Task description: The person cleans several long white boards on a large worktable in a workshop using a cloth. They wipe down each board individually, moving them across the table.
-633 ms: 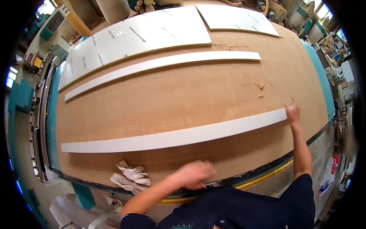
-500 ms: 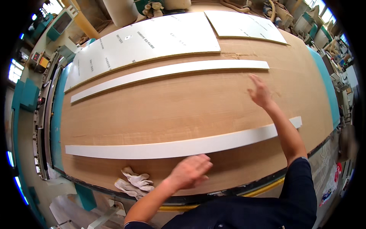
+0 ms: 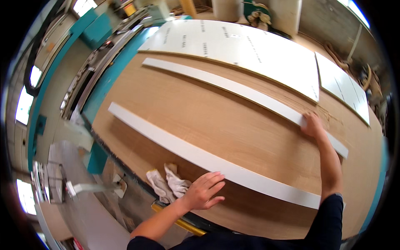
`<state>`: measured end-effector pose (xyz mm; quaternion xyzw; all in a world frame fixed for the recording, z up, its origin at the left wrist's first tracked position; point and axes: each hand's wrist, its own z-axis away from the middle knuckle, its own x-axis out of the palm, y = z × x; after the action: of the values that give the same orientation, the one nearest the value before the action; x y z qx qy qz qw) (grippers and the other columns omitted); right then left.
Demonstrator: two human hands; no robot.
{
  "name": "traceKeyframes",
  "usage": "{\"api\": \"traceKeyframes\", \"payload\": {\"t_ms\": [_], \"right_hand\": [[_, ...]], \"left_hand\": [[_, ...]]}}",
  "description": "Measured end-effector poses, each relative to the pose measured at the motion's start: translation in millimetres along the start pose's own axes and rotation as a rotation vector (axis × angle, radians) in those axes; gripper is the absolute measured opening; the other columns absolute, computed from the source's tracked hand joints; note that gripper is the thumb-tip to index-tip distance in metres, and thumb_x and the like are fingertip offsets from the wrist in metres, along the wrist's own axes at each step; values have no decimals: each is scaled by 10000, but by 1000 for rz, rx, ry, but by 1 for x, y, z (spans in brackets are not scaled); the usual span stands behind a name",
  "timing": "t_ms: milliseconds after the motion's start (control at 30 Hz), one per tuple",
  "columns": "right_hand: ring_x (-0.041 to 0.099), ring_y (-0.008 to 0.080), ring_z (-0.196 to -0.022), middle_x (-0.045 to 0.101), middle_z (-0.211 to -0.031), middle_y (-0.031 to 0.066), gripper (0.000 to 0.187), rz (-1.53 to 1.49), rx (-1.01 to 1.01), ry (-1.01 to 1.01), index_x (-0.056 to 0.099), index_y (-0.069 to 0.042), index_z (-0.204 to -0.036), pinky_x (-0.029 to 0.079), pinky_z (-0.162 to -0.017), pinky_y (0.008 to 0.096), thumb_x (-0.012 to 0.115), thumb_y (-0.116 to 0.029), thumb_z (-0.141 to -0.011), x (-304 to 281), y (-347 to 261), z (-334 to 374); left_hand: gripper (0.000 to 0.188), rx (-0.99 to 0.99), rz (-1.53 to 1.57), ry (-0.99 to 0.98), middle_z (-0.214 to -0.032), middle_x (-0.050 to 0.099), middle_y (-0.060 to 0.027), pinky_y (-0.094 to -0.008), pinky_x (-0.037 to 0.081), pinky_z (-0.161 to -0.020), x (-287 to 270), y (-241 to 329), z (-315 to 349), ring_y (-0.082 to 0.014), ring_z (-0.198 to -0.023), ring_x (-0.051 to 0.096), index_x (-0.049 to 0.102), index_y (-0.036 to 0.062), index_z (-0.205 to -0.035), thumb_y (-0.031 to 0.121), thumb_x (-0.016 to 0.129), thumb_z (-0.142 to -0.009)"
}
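Observation:
A long white board strip (image 3: 241,89) lies across the brown tabletop (image 3: 250,133) on its far side. Near that strip's right end, my right hand (image 3: 312,124) has its fingers bent over the edge and grips it. A second white strip (image 3: 175,143) runs roughly parallel, closer to me, its right end partly covered by my right arm. My left hand (image 3: 204,191) is at this strip's near edge, fingers spread and holding nothing; whether the fingertips touch it I cannot tell. Beside my left wrist is a pair of pale work gloves (image 3: 160,185).
Beyond the strips lie a large white printed panel (image 3: 250,50) and a smaller white panel (image 3: 343,87). Teal machinery (image 3: 93,31) stands at the left. A yellow bar (image 3: 183,223) runs under the table's near edge. Pale containers (image 3: 285,14) stand behind the table.
The view has turned, so the table appears slanted. My right hand has reached the far strip and taken hold of it. The left hand's fingers have spread near the closer strip.

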<state>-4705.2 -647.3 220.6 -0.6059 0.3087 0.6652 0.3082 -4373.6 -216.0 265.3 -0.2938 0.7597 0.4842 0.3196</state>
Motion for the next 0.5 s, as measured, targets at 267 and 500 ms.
{"api": "traceKeyframes", "payload": {"t_ms": [267,500], "right_hand": [[598,336,-807,585,-847,155,458,-311,-103,209,640,-18,-920,489,-717,417,761,-228,-532,-120,-96,158],[575,308,-765,577,-835,145,495,-484,-74,203,646,-8,-910,476,-690,404,785,-243,-498,-88,-110,274]], "left_hand": [[628,-820,1542,625,-1217,523,-156,-368,453,-968,15,-43,-81,-248,-1108,543,317,-43,-1378,336,581,-952],[289,-1167,1580,930,-786,623,-51,-340,544,-662,55,-45,-141,-179,-702,614,597,72,-891,345,691,-877]]}}
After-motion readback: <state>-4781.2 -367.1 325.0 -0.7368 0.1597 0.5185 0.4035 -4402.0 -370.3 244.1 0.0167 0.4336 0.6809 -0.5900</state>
